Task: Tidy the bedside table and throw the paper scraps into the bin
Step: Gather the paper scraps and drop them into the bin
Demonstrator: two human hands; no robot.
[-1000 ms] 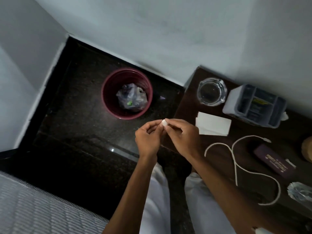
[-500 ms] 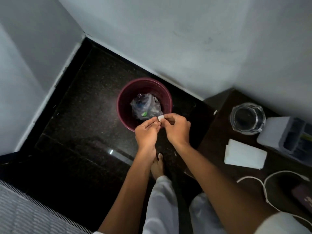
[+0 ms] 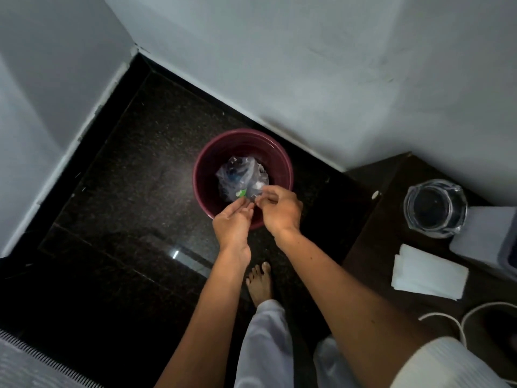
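A maroon bin (image 3: 208,161) stands on the dark floor near the wall, with a crumpled clear plastic bag (image 3: 237,175) inside. Both my hands hover over its near rim. My left hand (image 3: 233,219) is palm up with the fingers loose and nothing in it. My right hand (image 3: 282,211) has its fingertips slightly apart over the bag, and no scrap shows between them. A small white bit (image 3: 258,186) lies just beyond those fingertips, on the bag. The dark wooden bedside table (image 3: 375,247) is at the right.
On the table sit a glass ashtray (image 3: 436,208), a folded white paper (image 3: 428,273), a grey organiser box (image 3: 486,236) and a white cable (image 3: 458,317). My bare foot (image 3: 260,284) stands before the bin. A ribbed mattress edge (image 3: 28,365) fills the lower left corner.
My hands moved forward from beside the table to above the bin. The white scrap pinched between both hands is no longer between my fingertips, and my left palm has turned up.
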